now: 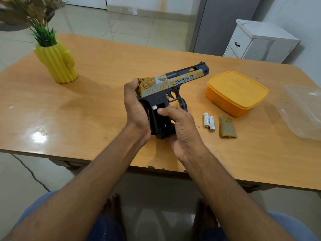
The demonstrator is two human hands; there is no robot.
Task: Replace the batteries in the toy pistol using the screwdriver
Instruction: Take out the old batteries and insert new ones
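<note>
1. Above the table's (86, 108) middle, the toy pistol (173, 82) is held with its grip compartment open.
2. Left hand (134, 105) wraps its rear; right hand (180, 126) clasps the grip, thumb by a white battery (154, 107).
3. Two batteries (209, 121) and a cover (227, 126) lie near an orange box (236, 93).

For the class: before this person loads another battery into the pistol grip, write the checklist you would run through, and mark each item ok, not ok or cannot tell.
1. Toy pistol held steady: ok, left hand grips the back of it.
2. Grip cover off: ok, it lies on the table.
3. Compartment open: ok, a spring shows inside.
4. Batteries within reach: ok, two lie beside the cover.
5. Those batteries fresh: cannot tell.
6. Right hand free: not ok, its thumb presses a white piece at the compartment top.
</note>
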